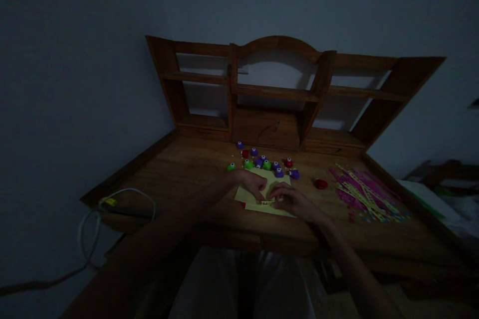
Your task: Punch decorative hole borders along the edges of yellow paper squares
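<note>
My left hand (255,183) and my right hand (287,196) are close together over a pale yellow sheet (245,194) on the wooden desk. Between their fingertips is a small pale strip (266,203) with dark marks along it, which both hands seem to pinch. The dim light and small size hide the exact finger contact. Just beyond the hands are several small rounded pieces with white eye-like tops: purple (279,173), green (248,164) and red (288,162). A sliver of red (243,205) shows at the sheet's left lower edge.
A red piece (321,184) lies right of my hands. Farther right, pale yellow strips (368,198) are heaped on magenta material (350,192), with small coloured bits around. A wooden shelf unit (275,93) stands along the desk's back. A white cable (129,190) loops at the left edge.
</note>
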